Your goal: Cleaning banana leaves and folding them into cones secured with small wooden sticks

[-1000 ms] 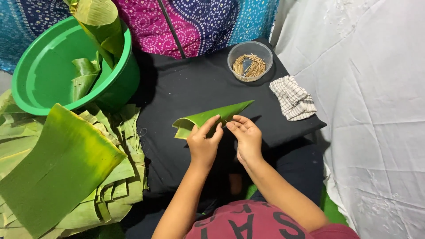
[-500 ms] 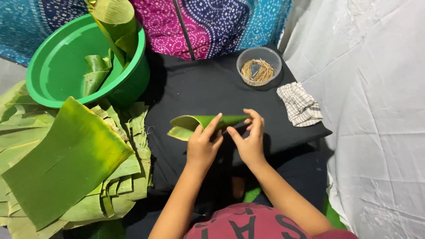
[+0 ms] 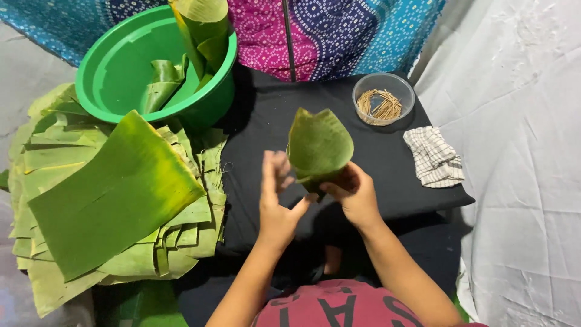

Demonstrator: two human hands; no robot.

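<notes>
My right hand (image 3: 353, 195) pinches the pointed bottom of a green banana-leaf piece (image 3: 319, 144) folded into an upright cone, its open mouth turned up and away from me. My left hand (image 3: 277, 200) hovers just left of the cone with its fingers spread and blurred, its fingertips near the leaf's lower edge; I cannot tell whether they touch it. Both hands are above a black cloth-covered surface (image 3: 260, 121).
A pile of cut banana leaves (image 3: 115, 194) lies to the left. Behind it stands a green basin (image 3: 121, 66) holding folded leaves. At the back right are a clear bowl of thin sticks (image 3: 384, 100) and a checked rag (image 3: 433, 156). White cloth (image 3: 520, 151) covers the right side.
The leaf lay flat and rolled sideways between both hands; now it stands upright as a cone in my right hand, and my left hand has come off it.
</notes>
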